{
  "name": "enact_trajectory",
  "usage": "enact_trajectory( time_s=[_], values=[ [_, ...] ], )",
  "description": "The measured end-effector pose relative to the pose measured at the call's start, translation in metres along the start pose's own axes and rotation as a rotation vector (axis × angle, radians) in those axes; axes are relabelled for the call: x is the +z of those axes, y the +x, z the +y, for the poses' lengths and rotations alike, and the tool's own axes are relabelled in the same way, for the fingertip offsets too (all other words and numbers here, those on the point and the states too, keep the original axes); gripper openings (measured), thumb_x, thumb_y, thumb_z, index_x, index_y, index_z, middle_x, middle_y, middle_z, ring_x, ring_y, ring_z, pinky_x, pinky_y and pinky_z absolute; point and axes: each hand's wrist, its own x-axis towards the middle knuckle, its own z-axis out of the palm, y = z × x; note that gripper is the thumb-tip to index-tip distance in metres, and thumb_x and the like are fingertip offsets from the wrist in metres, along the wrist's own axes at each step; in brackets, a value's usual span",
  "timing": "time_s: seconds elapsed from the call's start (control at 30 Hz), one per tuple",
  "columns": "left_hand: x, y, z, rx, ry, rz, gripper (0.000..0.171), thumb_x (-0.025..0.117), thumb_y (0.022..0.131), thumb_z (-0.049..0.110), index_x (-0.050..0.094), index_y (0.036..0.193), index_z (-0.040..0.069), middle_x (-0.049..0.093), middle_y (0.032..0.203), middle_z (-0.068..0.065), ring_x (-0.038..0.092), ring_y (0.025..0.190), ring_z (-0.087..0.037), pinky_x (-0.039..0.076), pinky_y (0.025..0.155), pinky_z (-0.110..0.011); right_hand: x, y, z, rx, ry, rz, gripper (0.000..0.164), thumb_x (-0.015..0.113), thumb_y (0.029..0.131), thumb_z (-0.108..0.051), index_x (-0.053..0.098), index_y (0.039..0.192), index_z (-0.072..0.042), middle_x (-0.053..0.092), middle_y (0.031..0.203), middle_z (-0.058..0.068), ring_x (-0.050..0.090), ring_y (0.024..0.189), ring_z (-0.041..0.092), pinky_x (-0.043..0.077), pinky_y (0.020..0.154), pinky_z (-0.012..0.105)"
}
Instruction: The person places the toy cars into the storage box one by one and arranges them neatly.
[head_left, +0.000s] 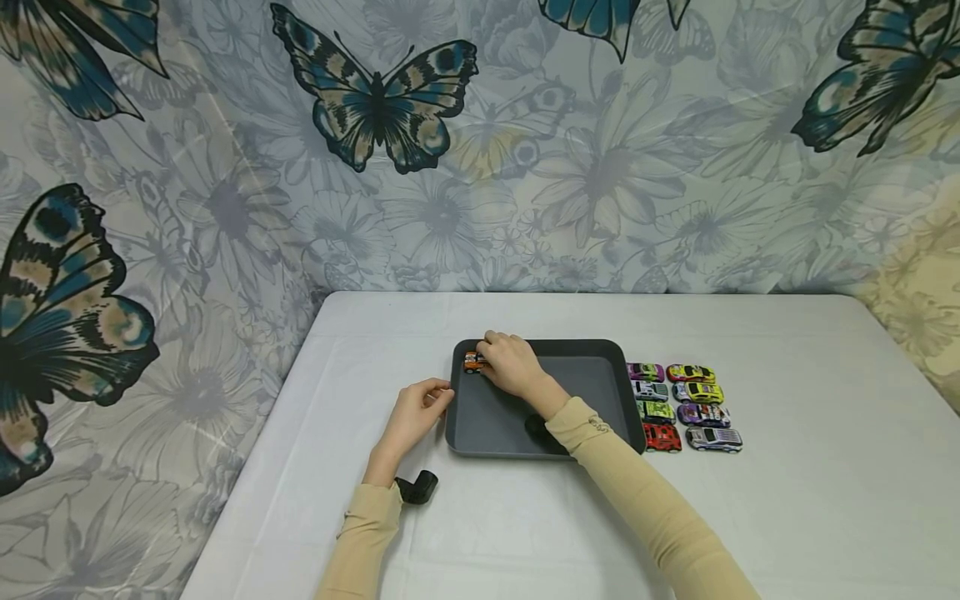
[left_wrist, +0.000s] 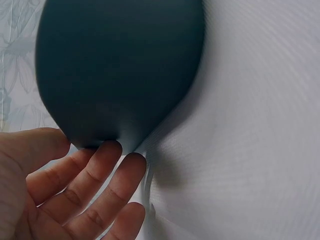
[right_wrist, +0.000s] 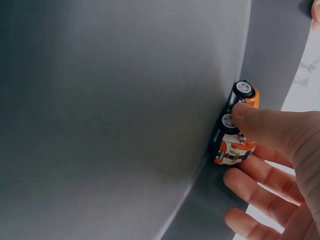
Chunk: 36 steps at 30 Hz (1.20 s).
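Observation:
An orange and white toy car (right_wrist: 235, 145) is at the far left corner inside the dark grey tray (head_left: 585, 375). My right hand (head_left: 512, 363) pinches this car, its thumb (right_wrist: 250, 120) against the car's side by the wheels. In the head view the hand covers part of the car. My left hand (head_left: 411, 418) is at the tray's left edge. In the left wrist view its thumb (left_wrist: 45, 142) lies on one side of the rim and its fingers (left_wrist: 105, 167) on the other, pinching it.
Two columns of toy cars stand against and beside the tray's right side, among them a red car (head_left: 662, 437), a silver car (head_left: 714, 439) and a yellow car (head_left: 697, 392). A white cloth covers the table (head_left: 810, 467). Black wrist camera (head_left: 417, 487) sits by the left sleeve.

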Motion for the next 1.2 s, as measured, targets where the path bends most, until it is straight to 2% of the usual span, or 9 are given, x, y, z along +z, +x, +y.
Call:
enact_trajectory(
  time_s=[0.3, 0.5, 0.87, 1.2],
  values=[
    [0.002, 0.000, 0.000, -0.008, -0.002, -0.007, 0.025, 0.059, 0.093, 0.018, 0.065, 0.111, 0.002, 0.065, 0.084, -0.006, 0.061, 0.065, -0.011, 0.049, 0.059, -0.028, -0.002, -0.002, 0.002, 0.010, -0.013, -0.012, 0.025, 0.076, 0.078, -0.022, 0.066, 0.096, -0.008, 0.058, 0.084, 0.005, 0.058, 0.072, 0.019, 0.048, 0.064, 0.034],
    [0.002, 0.000, 0.001, -0.012, -0.014, -0.011, 0.025, 0.059, 0.092, 0.018, 0.064, 0.111, 0.002, 0.065, 0.084, -0.006, 0.061, 0.065, -0.011, 0.049, 0.060, -0.028, -0.010, -0.005, 0.003, 0.001, -0.006, -0.008, 0.024, 0.074, 0.080, -0.024, 0.067, 0.097, -0.008, 0.058, 0.084, 0.004, 0.058, 0.072, 0.019, 0.047, 0.064, 0.034],
    [0.001, 0.000, 0.000, -0.013, -0.020, -0.009, 0.025, 0.059, 0.092, 0.017, 0.064, 0.110, 0.001, 0.065, 0.084, -0.006, 0.062, 0.066, -0.013, 0.050, 0.059, -0.027, -0.040, -0.011, 0.009, 0.004, 0.077, 0.064, 0.022, 0.072, 0.081, -0.018, 0.068, 0.098, -0.005, 0.061, 0.086, 0.006, 0.060, 0.075, 0.020, 0.048, 0.066, 0.036],
    [0.000, 0.000, -0.001, 0.002, -0.014, -0.005, 0.026, 0.059, 0.092, 0.017, 0.064, 0.110, -0.001, 0.065, 0.084, -0.007, 0.062, 0.066, -0.014, 0.050, 0.058, -0.026, -0.063, -0.037, 0.021, -0.012, 0.055, 0.149, 0.021, 0.073, 0.080, -0.017, 0.069, 0.097, -0.004, 0.063, 0.087, 0.006, 0.059, 0.073, 0.020, 0.046, 0.062, 0.034]
  ],
)
